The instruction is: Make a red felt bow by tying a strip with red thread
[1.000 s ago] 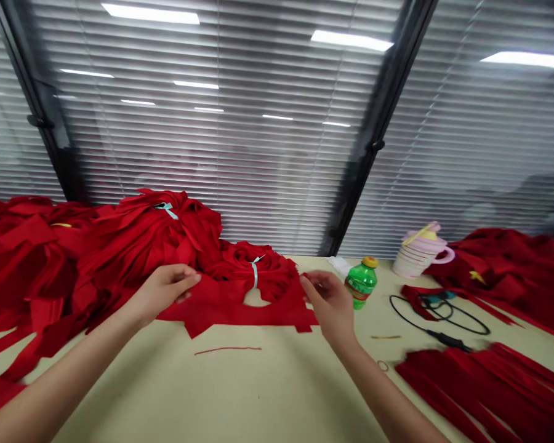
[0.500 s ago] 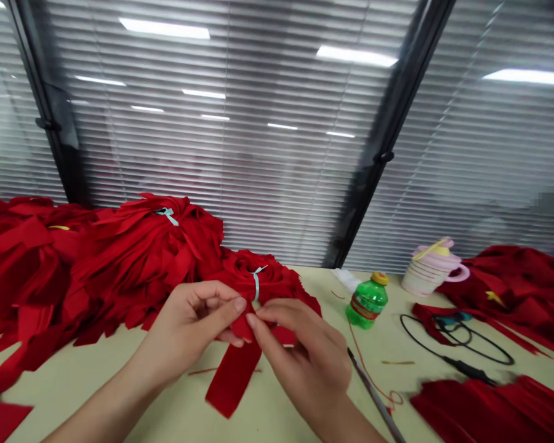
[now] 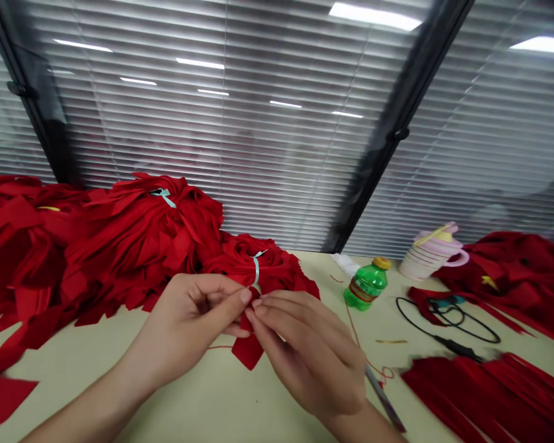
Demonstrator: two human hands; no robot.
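Between my two hands is a red fabric strip [image 3: 248,352], its squared end hanging down over the table. My left hand [image 3: 180,335] is closed, with thumb and fingers pinching the strip from the left. From the right, my right hand [image 3: 311,354] pinches it too, the fingertips of both hands almost meeting. Much of the strip is hidden by the fingers. Just behind the hands lies a bundle of red strips [image 3: 284,271], tied with a light blue band [image 3: 257,269].
Larger red bundles [image 3: 138,246] are heaped on the left. To the right stand a green bottle [image 3: 369,283] and a pink-and-white mug [image 3: 429,253]. A black cable [image 3: 457,347], a thin metal tool [image 3: 385,399], red cord [image 3: 354,323] and more red strips [image 3: 493,391] lie nearby. Blinds [image 3: 258,154] rise behind.
Less of the strip hangs below my fingers, and it looks folded or gathered there. My right fingers have drawn closer together. The camera view has shifted, so the table things sit higher.
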